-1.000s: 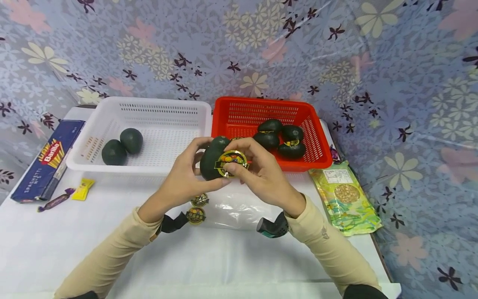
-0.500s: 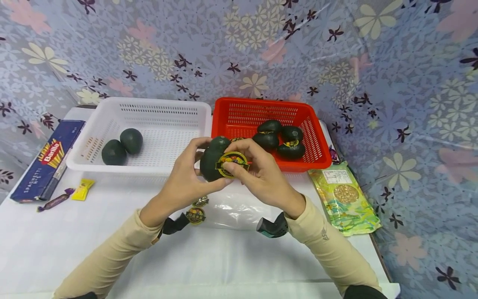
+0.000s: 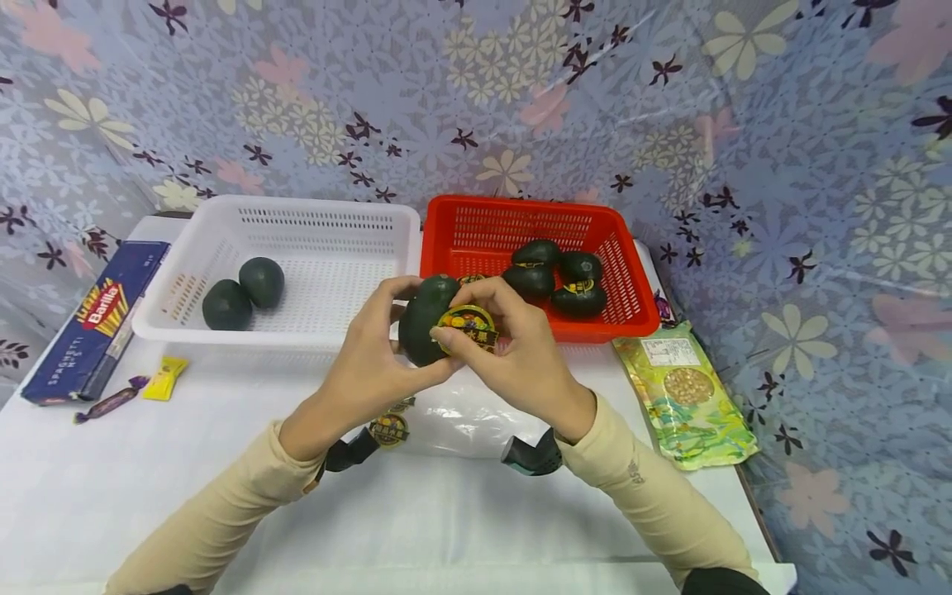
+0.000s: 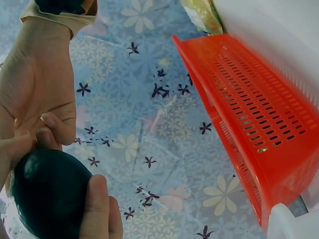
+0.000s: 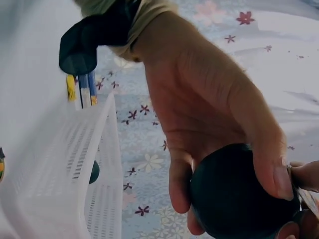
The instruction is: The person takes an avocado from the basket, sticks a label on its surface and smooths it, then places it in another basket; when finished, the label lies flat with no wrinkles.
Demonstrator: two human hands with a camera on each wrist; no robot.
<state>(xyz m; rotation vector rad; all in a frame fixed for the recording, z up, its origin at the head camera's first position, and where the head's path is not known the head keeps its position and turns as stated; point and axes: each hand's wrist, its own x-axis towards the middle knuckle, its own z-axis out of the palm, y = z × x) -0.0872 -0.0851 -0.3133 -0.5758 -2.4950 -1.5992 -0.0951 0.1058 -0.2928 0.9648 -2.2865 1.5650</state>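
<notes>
Fingers and thumb of my left hand (image 3: 372, 355) grip a dark green avocado (image 3: 420, 339), raised in front of the two baskets. My right hand (image 3: 521, 343) pinches a round black-and-gold sticker (image 3: 476, 318) with fruit pictures, thumb on its face, and the sticker overlaps the avocado's right side. In the left wrist view the avocado (image 4: 50, 196) lies between my left fingers, with my right hand (image 4: 37, 89) beyond it. From the right wrist, my left hand (image 5: 199, 94) shows around the avocado (image 5: 234, 199), and the sticker's edge (image 5: 309, 201) appears at the right.
A white basket (image 3: 297, 337) with two avocados (image 3: 245, 293) stands left. Beside it, a red basket (image 3: 632, 302) bears several stickered avocados (image 3: 580, 299). More stickers (image 3: 389, 430) and clear plastic (image 3: 468, 421) lie in front. A spaghetti box (image 3: 97, 318), candies (image 3: 165, 378) and yellow-green bag (image 3: 687, 397) flank the baskets.
The sticker has turned and shifted slightly right against the avocado. My right thumb and wrist have moved a little left; my left hand keeps its grip on the avocado.
</notes>
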